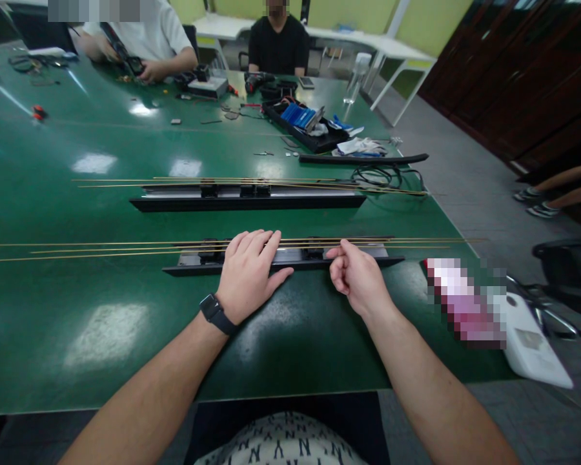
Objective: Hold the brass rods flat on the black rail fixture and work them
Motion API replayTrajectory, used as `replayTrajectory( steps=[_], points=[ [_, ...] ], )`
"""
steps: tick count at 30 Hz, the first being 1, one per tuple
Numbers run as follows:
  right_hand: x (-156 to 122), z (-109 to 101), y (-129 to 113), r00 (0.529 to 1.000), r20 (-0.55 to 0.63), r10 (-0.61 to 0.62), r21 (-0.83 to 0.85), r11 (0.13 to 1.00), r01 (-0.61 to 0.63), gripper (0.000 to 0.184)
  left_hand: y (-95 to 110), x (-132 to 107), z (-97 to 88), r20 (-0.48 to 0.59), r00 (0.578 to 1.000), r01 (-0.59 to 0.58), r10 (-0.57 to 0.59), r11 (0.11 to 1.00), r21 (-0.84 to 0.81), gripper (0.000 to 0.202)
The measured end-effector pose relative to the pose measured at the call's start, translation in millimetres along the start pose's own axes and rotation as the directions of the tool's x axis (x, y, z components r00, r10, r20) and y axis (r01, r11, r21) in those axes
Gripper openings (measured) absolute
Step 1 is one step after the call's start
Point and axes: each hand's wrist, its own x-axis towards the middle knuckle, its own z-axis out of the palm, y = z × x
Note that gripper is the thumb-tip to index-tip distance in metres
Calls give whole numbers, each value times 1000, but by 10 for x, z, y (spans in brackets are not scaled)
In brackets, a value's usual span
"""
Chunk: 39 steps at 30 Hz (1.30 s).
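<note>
In the head view a long black-edged rail (290,265) with a silvery channel and black blocks lies crosswise in front of me. Several thin brass-coloured rods (111,251) run along it and stick out past both ends. My left hand (250,268), with a dark watch on its wrist, lies flat over the rail and rods, fingers stretched out. At the rail's right part is my right hand (356,274), its fingers curled in beside the rods; whether something is between them is hidden.
Behind lies a second rail (252,203) with rods. Farther back are a black curved strip (363,159), a black tray (305,126) of blue items and a clear bottle (357,79). A white object (537,342) lies at the right edge. Two people sit across the green table (126,342).
</note>
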Motion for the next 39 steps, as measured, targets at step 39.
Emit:
replayTrajectory(
  steps=[39],
  points=[
    [-8, 9, 13, 1000, 1, -22, 14, 1000, 22, 32, 12, -3, -8, 10, 1000, 6, -6, 1000, 1, 62]
  ],
)
